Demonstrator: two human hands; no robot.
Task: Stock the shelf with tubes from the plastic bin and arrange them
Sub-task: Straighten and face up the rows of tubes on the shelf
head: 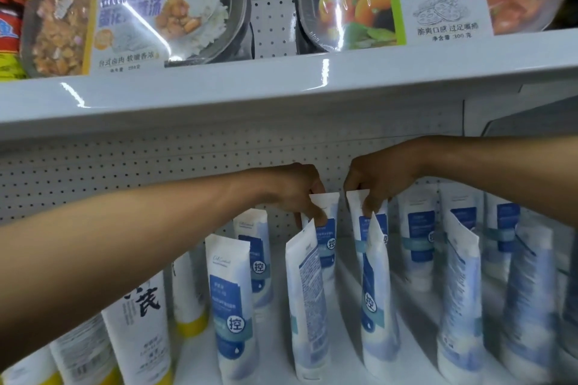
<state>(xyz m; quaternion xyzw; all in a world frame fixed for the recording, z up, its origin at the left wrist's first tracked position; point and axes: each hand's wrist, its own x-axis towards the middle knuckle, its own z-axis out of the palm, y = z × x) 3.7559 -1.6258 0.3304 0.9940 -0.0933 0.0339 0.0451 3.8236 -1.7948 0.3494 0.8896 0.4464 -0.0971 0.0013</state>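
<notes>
At frame centre, the left hand [294, 187] and right hand [372, 178] each pinch the flat crimped top of an upright tube [325, 228], caps down on the shelf [344, 337].

White store shelving under bright light

A perforated back panel [93, 172] is running behind the glossy upper shelf board [281, 84], glare streaking at 9 and 12 o'clock.

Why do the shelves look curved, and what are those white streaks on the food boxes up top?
Head view: the wide-angle lens bows the upper shelf edge; the streaks are lamp glare on the meal trays' plastic film; the tubes at far right are smeared by blur, while both hands, left and right, stay fairly sharp.
</notes>
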